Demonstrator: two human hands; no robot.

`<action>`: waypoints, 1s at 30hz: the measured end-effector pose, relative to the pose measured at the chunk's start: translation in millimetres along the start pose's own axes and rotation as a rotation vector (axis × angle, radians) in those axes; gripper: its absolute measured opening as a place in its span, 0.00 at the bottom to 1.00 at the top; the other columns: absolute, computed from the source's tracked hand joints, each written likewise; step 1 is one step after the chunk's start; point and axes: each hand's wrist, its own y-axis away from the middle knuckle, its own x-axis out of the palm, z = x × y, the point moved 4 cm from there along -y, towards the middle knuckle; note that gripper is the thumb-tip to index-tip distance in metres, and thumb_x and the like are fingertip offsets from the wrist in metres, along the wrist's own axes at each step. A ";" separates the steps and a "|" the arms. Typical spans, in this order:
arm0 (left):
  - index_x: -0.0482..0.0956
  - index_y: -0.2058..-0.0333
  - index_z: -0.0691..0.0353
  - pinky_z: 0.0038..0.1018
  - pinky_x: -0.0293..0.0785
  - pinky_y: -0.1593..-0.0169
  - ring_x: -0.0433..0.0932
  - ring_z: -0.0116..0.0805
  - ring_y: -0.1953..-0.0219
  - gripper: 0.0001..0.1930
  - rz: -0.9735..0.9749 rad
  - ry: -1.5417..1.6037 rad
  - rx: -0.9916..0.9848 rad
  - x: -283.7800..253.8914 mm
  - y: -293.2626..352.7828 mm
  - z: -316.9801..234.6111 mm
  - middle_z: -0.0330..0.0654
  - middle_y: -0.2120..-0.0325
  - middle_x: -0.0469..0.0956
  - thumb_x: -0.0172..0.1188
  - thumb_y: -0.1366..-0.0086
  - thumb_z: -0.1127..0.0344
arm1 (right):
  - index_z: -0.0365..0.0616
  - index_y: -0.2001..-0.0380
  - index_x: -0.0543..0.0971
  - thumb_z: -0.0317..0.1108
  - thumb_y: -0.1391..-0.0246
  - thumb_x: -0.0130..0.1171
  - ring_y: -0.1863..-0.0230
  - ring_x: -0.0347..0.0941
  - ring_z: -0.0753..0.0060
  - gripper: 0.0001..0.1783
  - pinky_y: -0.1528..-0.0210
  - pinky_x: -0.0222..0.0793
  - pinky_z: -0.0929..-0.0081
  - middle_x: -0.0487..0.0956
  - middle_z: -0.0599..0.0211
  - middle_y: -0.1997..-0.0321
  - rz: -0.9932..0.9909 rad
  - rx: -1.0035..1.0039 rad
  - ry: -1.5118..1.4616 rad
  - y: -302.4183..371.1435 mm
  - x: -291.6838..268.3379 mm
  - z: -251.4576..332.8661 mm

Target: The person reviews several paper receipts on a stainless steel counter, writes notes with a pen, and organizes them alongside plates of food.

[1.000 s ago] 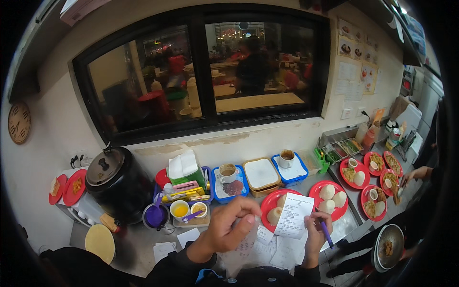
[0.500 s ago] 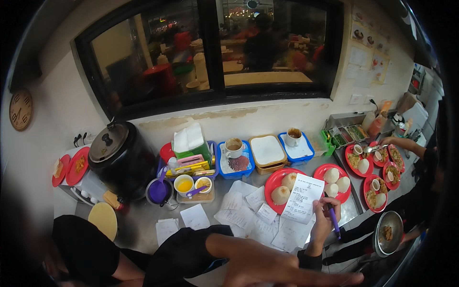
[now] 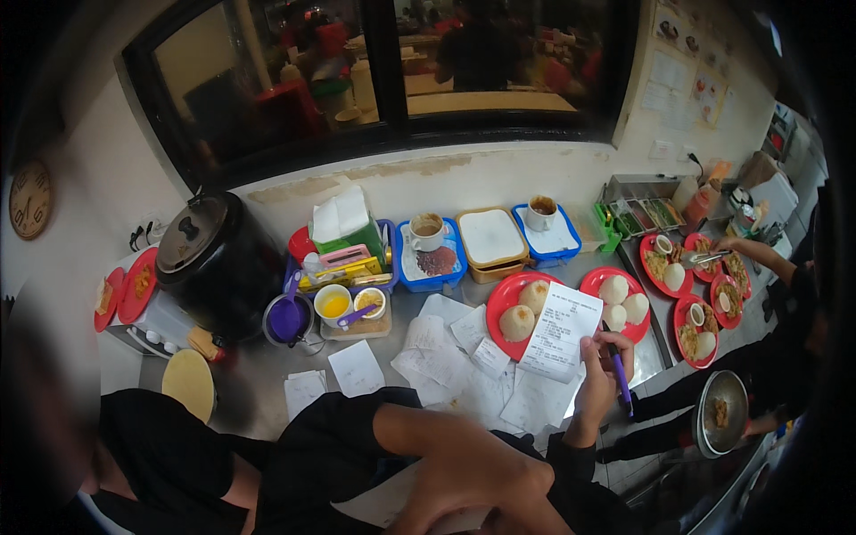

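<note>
My right hand (image 3: pixel 608 367) is closed around a long printed receipt (image 3: pixel 565 334) and a purple pen (image 3: pixel 621 379). The receipt's upper part overlaps a red plate (image 3: pixel 493 314) with domed rice mounds (image 3: pixel 517 323). Behind the fingers sits a second red plate (image 3: pixel 599 278) of white rice mounds (image 3: pixel 635 308). My left hand (image 3: pixel 486 473) is large at the lower middle, bent at the wrist, its fingers hidden or cut off by the lower edge. Something pale (image 3: pixel 385 501) shows beneath it. Loose paper slips (image 3: pixel 455 374) lie on the steel counter between the hands and the containers.
A black lidded pot (image 3: pixel 214 267) stands left, near a purple ladle (image 3: pixel 290 312) and a yellow-filled cup (image 3: pixel 333 305). Blue-rimmed boxes (image 3: pixel 434 278) line the wall. At right, a co-worker's hand (image 3: pixel 733 244) holds tongs (image 3: pixel 700 258) over red food plates (image 3: pixel 697 346); a metal bowl (image 3: pixel 720 414) is nearer.
My left hand has drawn back leftward, and its outstretched finger no longer points right. The receipt and pen remain in my right hand. The co-worker's tongs have shifted slightly.
</note>
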 end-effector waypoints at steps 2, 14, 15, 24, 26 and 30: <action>0.60 0.46 0.76 0.19 0.46 0.88 0.55 0.19 0.93 0.52 0.035 -0.050 0.015 -7.2 1.7 -5.9 0.31 0.95 0.61 0.74 0.64 0.46 | 0.39 0.67 0.71 0.19 0.56 0.60 0.71 0.67 0.84 0.12 0.72 0.61 0.90 0.72 0.70 0.72 -0.010 0.022 -0.018 0.1 2.2 -1.6; 0.68 0.72 0.60 0.19 0.61 0.74 0.63 0.21 0.78 0.14 -1.746 -0.602 -0.398 -163.7 282.9 59.9 0.34 0.81 0.64 0.44 0.40 0.55 | 0.38 0.66 0.70 0.18 0.57 0.60 0.71 0.68 0.82 0.14 0.69 0.62 0.88 0.72 0.68 0.72 0.025 -0.003 -0.016 -1.3 5.5 -1.9; 0.68 0.71 0.61 0.21 0.63 0.71 0.65 0.22 0.75 0.12 -1.728 -0.771 -0.520 -168.8 275.9 62.4 0.35 0.79 0.66 0.45 0.40 0.57 | 0.38 0.66 0.70 0.18 0.57 0.61 0.70 0.69 0.81 0.14 0.68 0.62 0.88 0.72 0.67 0.71 0.039 0.028 -0.027 -0.4 5.9 -6.5; 0.68 0.68 0.64 0.23 0.63 0.67 0.66 0.27 0.72 0.08 -1.726 -0.752 -0.562 -197.9 301.3 101.6 0.38 0.75 0.69 0.47 0.44 0.66 | 0.38 0.67 0.70 0.18 0.58 0.62 0.66 0.71 0.79 0.15 0.64 0.64 0.87 0.73 0.66 0.69 0.075 0.154 -0.068 4.1 2.0 -29.5; 0.68 0.68 0.64 0.22 0.62 0.70 0.66 0.27 0.74 0.07 -1.647 -0.839 -0.618 -202.9 315.4 102.4 0.39 0.75 0.69 0.47 0.46 0.69 | 0.38 0.67 0.70 0.18 0.58 0.62 0.66 0.70 0.79 0.15 0.64 0.64 0.87 0.73 0.67 0.69 0.075 0.165 -0.075 2.3 0.4 -30.6; 0.69 0.66 0.64 0.20 0.61 0.73 0.66 0.24 0.76 0.07 -1.686 -0.697 -0.602 -199.5 294.2 100.0 0.39 0.74 0.70 0.50 0.45 0.71 | 0.38 0.67 0.70 0.18 0.58 0.61 0.67 0.70 0.80 0.14 0.65 0.63 0.87 0.73 0.67 0.68 0.050 0.185 -0.063 1.9 -6.4 -34.2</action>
